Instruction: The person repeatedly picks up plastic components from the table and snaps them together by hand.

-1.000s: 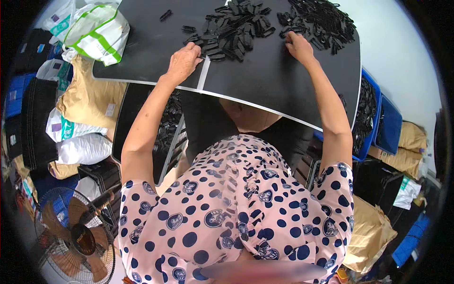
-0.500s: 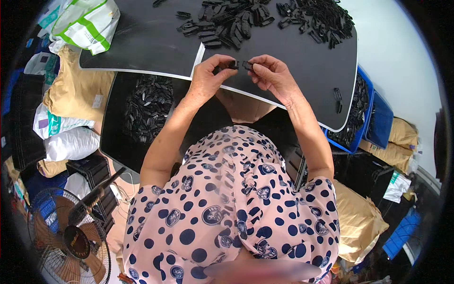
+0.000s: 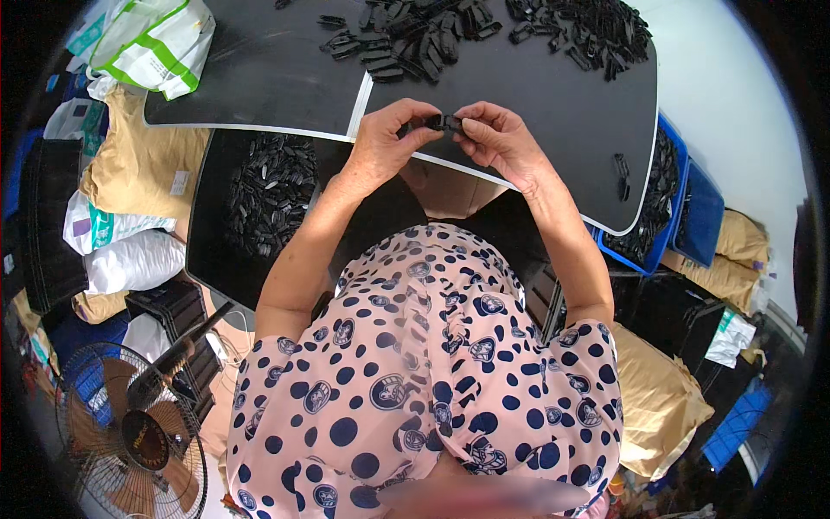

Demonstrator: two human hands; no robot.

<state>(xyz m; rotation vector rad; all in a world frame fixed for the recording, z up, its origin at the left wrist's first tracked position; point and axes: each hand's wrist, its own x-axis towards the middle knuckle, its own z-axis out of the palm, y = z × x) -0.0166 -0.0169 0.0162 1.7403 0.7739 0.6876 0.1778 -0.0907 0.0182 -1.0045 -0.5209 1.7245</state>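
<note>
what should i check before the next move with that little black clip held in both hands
1. Both hands on the part: left hand and right hand pinch the small black clip between fingertips: ok.
2. Halves lined up or snapped together: too small and covered by fingers: cannot tell.
3. Part held over the black tabletop, not past its edge: ok.
4. More pieces at hand: left pile and right pile lie on the table: ok.
5. Bin of black parts below the table, left side, uncovered: ok.
6. Grip firmness: cannot tell.
</note>
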